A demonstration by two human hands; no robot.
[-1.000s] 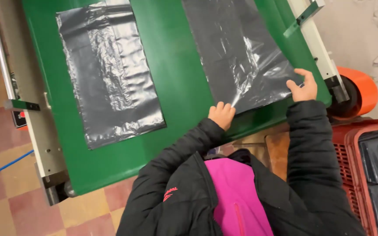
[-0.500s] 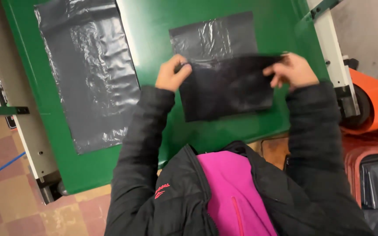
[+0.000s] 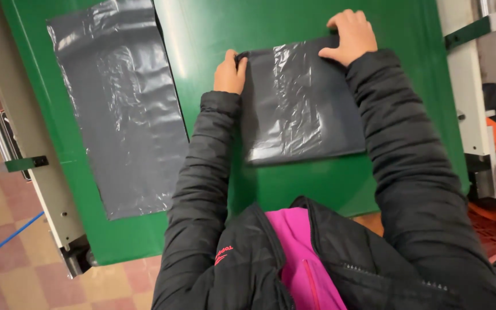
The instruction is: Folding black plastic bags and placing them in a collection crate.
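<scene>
Grey plastic bag (folded double), far corners pinched by left hand and right hand, flattening it on green table.

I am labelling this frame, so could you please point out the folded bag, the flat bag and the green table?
folded bag [image 3: 302, 109], head view, middle of its top face.
flat bag [image 3: 123, 109], head view, its centre.
green table [image 3: 213, 28], head view, bare surface between the bags.

There are 2 dark grey plastic bags: 1 folded bag at upper centre of the frame and 1 flat bag at upper left. Both lie on 1 green desk. 2 hands show, the left hand and the right hand.
</scene>
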